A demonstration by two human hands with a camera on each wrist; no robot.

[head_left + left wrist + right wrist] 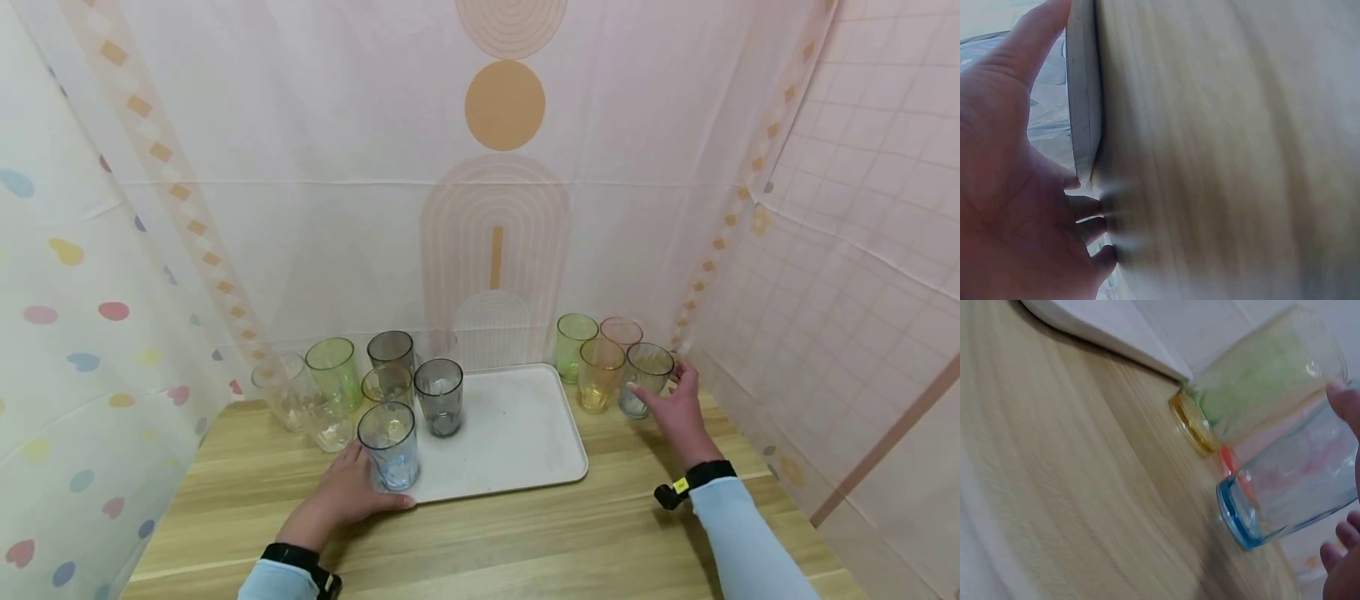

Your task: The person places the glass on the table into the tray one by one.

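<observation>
Two hands at two blue-tinted glasses on a wooden table.

The left hand (347, 493) curls its fingers round the clear blue glass tumbler (388, 445) standing on the near left corner of the white rectangular tray (517, 433). Farther off, the right hand (678, 410) has thumb and fingers spread about the pale blue-based glass tumbler (645, 379) standing on the light wooden table (525, 533) right of the tray, just beside the amber glass tumbler (598, 375); a firm grip cannot be told.
</observation>
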